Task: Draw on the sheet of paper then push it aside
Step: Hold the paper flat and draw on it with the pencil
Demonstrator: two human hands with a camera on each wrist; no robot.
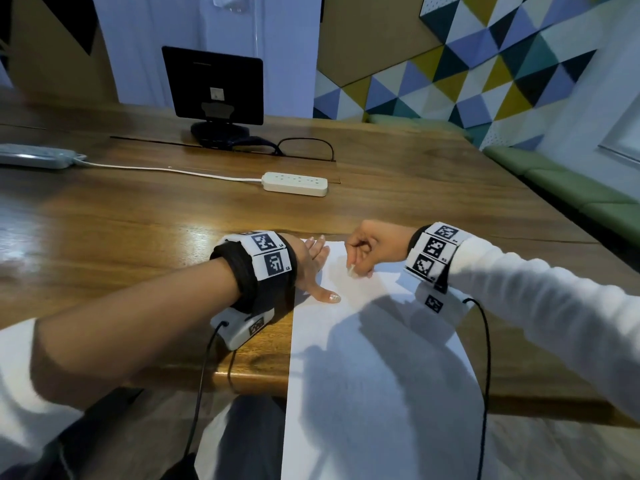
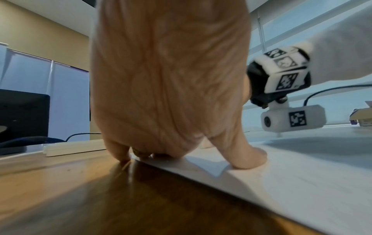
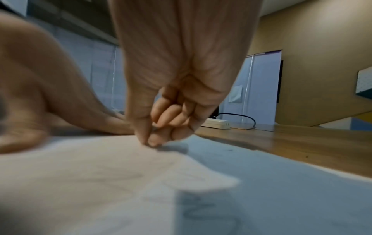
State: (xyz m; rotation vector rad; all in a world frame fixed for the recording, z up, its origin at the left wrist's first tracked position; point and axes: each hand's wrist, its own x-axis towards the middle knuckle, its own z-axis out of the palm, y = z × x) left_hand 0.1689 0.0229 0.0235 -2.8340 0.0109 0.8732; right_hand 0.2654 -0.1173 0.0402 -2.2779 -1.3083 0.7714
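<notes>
Two hands work one sheet of paper [image 1: 349, 327] on a wooden table [image 1: 138, 216], its near end overhanging the table's front edge toward the person's lap. The left hand [image 1: 313, 268] lies flat at the sheet's far left corner, fingers straight and spread, thumb [image 2: 249, 156] pressing the paper while the other fingertips sit at its far edge. The right hand [image 1: 372, 245] is curled tight just above the sheet's upper middle, thumb and fingertips [image 3: 155, 139] pinched together at the surface; any pen or pencil there is too small to make out, though faint lines show on the paper in the right wrist view. Thin and light, the sheet would likely slide easily on the polished wood and buckle if pinched, so a flat palm or spread fingers on its face looks the safest way to push it aside. A power strip [image 1: 295, 183], glasses [image 1: 304, 148] and a dark monitor [image 1: 213, 85] sit well beyond.
</notes>
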